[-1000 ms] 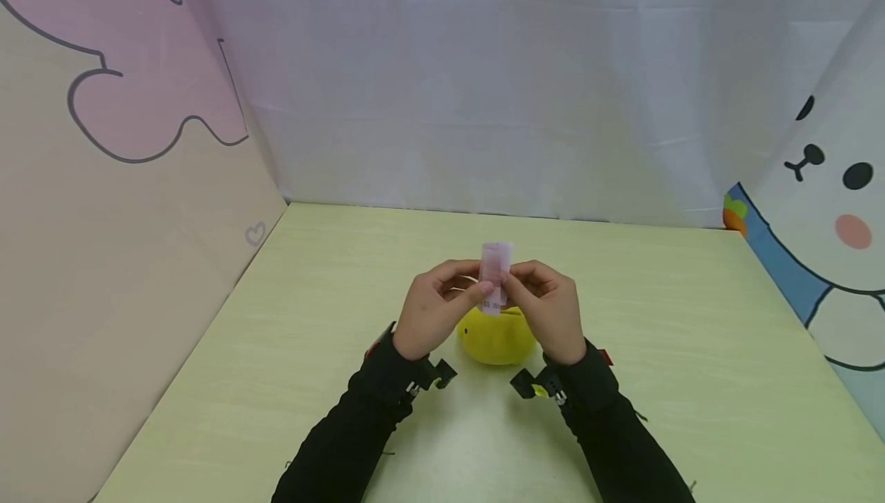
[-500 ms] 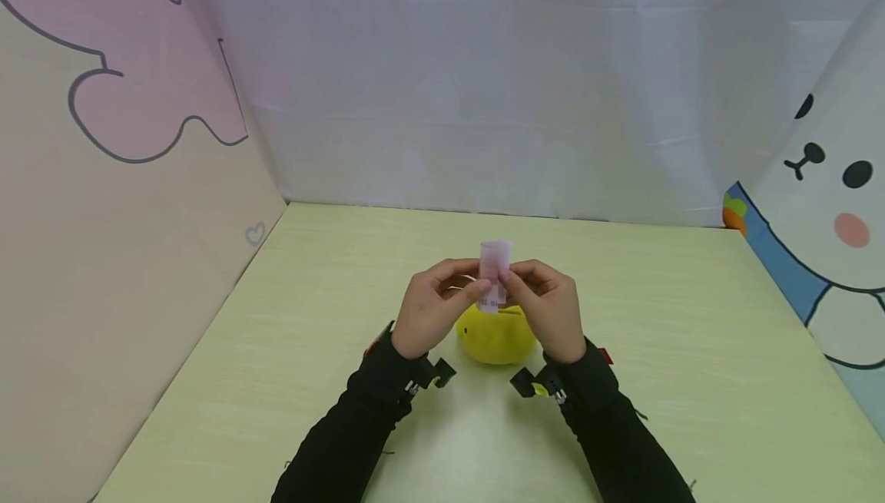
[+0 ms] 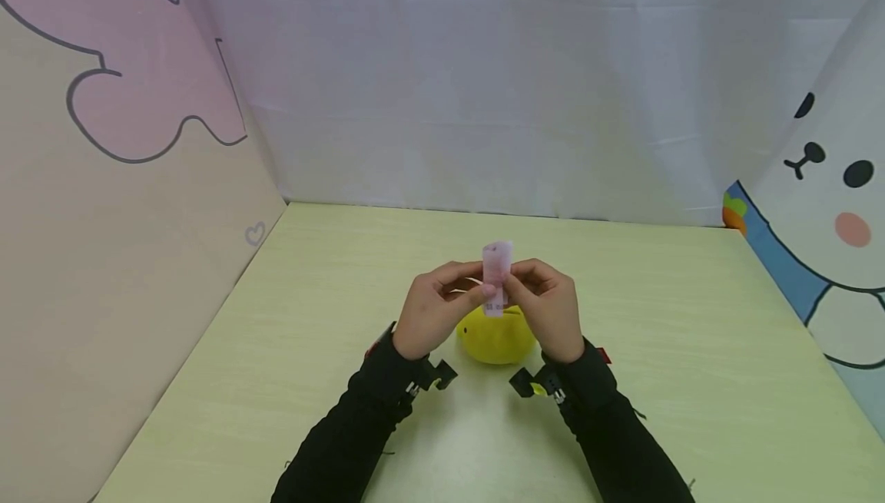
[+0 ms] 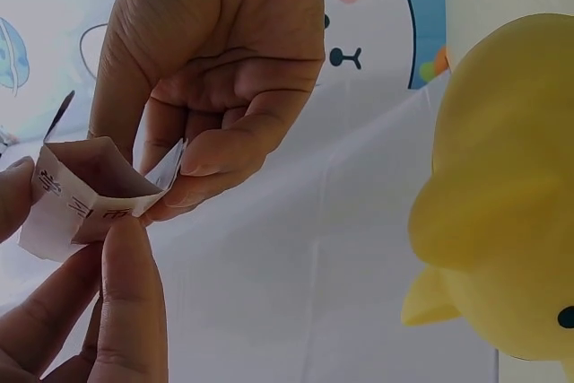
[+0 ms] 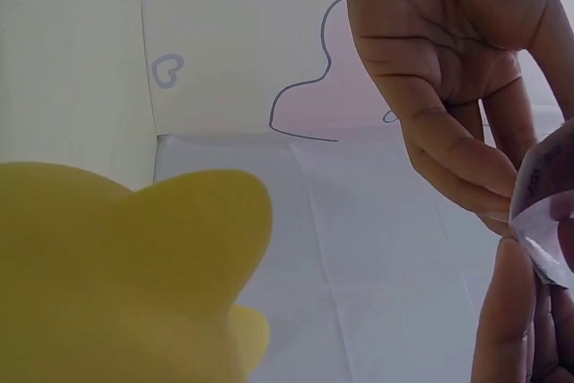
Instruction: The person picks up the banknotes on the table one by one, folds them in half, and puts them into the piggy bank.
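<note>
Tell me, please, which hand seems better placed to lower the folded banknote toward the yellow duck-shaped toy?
Probably the right hand: it pinches the folded banknote nearer its lower end, directly above the yellow duck-shaped toy. The left hand also pinches it, so the margin is slim.

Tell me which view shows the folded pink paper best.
The left wrist view: the paper fills the lower left, its fold and print plain. The head view shows it small between the left hand and right hand. The right wrist view shows only an edge.
</note>
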Action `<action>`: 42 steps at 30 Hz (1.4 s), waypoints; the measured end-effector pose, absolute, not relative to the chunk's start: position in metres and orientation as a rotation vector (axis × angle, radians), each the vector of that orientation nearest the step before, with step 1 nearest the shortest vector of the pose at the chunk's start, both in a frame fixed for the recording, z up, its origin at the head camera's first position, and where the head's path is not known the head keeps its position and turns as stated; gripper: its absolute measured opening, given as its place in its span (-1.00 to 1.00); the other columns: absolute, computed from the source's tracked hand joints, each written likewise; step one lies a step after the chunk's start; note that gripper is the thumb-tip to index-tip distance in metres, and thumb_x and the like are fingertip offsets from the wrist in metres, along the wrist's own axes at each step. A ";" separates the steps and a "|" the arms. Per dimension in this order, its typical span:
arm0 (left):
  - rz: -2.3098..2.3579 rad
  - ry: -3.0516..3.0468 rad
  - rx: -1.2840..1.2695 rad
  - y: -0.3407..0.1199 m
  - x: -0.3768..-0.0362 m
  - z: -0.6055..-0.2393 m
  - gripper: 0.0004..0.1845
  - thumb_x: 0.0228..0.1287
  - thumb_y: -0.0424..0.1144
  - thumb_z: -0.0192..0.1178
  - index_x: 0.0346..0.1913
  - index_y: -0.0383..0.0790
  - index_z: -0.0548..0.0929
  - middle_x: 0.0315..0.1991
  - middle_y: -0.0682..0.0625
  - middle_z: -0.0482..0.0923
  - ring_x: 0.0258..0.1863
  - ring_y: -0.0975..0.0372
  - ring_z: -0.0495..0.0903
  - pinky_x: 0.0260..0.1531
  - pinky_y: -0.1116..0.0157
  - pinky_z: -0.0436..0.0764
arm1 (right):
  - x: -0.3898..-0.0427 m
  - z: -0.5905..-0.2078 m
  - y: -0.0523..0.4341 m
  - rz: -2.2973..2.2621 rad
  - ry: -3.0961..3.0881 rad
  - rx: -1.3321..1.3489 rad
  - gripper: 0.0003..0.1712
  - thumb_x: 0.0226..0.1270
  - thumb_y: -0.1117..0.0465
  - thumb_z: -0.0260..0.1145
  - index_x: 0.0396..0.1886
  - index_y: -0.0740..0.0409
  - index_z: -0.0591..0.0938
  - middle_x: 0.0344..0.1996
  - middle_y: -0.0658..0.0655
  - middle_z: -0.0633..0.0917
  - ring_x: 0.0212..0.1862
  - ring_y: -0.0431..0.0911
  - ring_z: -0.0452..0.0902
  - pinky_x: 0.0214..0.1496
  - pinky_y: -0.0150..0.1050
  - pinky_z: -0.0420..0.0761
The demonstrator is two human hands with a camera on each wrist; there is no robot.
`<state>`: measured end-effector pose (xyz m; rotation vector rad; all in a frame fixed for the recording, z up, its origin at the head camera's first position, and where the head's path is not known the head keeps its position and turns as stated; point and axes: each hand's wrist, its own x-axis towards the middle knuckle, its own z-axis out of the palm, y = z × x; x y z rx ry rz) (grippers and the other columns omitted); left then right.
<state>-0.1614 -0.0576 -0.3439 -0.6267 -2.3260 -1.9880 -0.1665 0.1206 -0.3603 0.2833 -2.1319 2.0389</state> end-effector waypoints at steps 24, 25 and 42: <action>-2.040 -2.303 -0.594 -0.050 -0.163 -0.347 -0.65 0.26 -0.34 0.32 0.11 -0.31 0.65 -0.02 -0.22 0.67 -0.13 0.14 0.66 -0.12 0.34 0.69 | -0.167 -0.364 0.124 1.958 -2.219 0.300 -0.72 0.40 0.33 0.22 0.01 0.40 0.65 -0.15 0.39 0.71 -0.33 -0.23 0.61 -0.24 -0.37 0.69; -2.038 -2.302 -0.591 -0.050 -0.163 -0.347 -0.65 0.26 -0.34 0.32 0.10 -0.31 0.65 -0.02 -0.23 0.67 -0.13 0.14 0.66 -0.13 0.34 0.69 | -0.166 -0.364 0.125 1.961 -2.217 0.313 -0.72 0.40 0.33 0.22 0.01 0.41 0.64 -0.15 0.41 0.70 -0.33 -0.23 0.61 -0.24 -0.37 0.69; -2.120 -2.282 -0.617 -0.052 -0.160 -0.345 -0.63 0.25 -0.36 0.32 0.12 -0.31 0.64 -0.04 -0.26 0.68 -0.09 0.11 0.67 -0.12 0.29 0.69 | -0.165 -0.363 0.122 1.997 -2.147 0.342 -0.82 0.29 0.42 0.30 -0.15 0.46 0.65 -0.34 -0.21 0.70 -0.32 -0.23 0.60 -0.25 -0.40 0.67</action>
